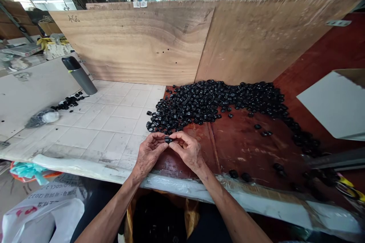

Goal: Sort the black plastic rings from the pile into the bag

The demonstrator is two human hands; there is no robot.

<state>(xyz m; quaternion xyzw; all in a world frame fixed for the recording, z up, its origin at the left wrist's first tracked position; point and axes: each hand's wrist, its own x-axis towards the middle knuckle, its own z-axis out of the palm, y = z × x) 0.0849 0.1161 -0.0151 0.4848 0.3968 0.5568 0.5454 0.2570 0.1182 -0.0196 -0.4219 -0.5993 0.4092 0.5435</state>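
Between the fingertips of both hands is a small black ring-shaped part [168, 140], held over the front of the table. My left hand [150, 149] pinches its left side, and my right hand [187, 149] pinches its right side. Fingers cover much of the part, so I cannot tell whether it is one piece or two joined. Just beyond my hands lies a large heap of similar black parts [196, 102], spread along the wooden board and off to the right. A few loose ones rest on the dark red surface [199, 136].
Plywood boards [137, 45] wall off the back. On the white tabletop [114, 121] to the left stand a grey bottle [82, 78], a small row of black pieces [68, 102] and a plastic bag [42, 117]. A white box [336, 102] stands right. Below the edge, an open sack [191, 212] holds dark things.
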